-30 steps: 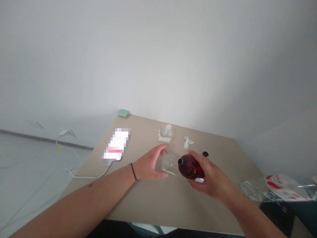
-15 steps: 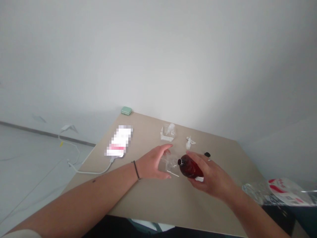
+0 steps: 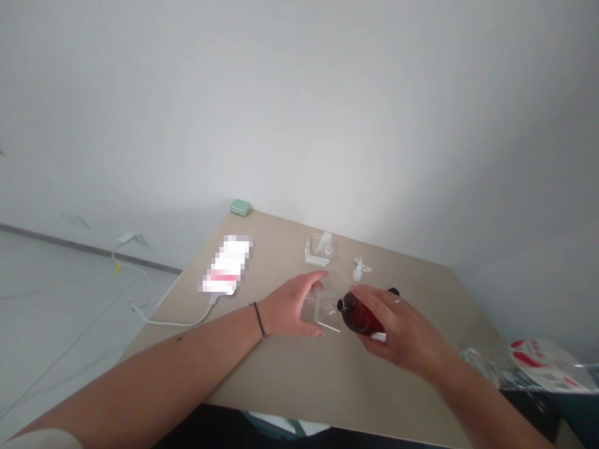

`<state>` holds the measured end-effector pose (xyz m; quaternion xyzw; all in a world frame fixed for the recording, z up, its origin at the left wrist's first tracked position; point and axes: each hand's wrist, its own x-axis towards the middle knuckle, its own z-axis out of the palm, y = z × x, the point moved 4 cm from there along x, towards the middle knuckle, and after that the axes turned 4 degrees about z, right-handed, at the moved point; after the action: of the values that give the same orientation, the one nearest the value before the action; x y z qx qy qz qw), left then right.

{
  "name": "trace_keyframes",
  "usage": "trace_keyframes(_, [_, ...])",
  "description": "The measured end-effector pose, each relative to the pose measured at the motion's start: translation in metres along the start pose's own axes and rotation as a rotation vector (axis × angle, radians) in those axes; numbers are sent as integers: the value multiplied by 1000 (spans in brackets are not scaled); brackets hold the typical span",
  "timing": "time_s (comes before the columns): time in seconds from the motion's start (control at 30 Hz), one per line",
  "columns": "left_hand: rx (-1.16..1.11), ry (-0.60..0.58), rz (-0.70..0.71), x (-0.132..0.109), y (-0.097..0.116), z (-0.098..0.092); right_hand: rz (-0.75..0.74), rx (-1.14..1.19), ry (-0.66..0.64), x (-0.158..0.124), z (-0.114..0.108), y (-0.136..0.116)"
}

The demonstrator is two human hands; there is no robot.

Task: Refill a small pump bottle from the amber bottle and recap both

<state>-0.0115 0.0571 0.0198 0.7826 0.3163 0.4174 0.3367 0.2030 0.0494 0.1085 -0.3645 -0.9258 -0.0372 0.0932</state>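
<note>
My left hand [image 3: 290,305], a dark band at its wrist, curves its thumb and fingers around a clear plastic container [image 3: 326,305] on the table. The container's outline is hard to make out. To the right of it, my right hand [image 3: 390,327] grips a dark reddish-brown bottle [image 3: 362,313] by its body. The bottle is tilted, its uncapped neck pointing left toward the container. Whether liquid is coming out cannot be seen. A small black cap [image 3: 394,291] lies beyond my right hand, partly covered by it.
Behind the hands are a clear square container [image 3: 319,251] with something whitish in it and a small white plastic piece [image 3: 359,269]. A phone [image 3: 227,265] with a white cable [image 3: 178,323] lies left, a green case [image 3: 240,207] at the back corner, plastic packaging [image 3: 538,365] at right.
Almost nothing differs. The view has shifted slightly, and the black cap is now more covered by my right hand.
</note>
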Motion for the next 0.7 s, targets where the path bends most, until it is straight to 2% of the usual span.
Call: trace_keyframes(0.7, [-1, -15, 8, 1, -1, 0, -42, -131, -48, 7, -11, -11])
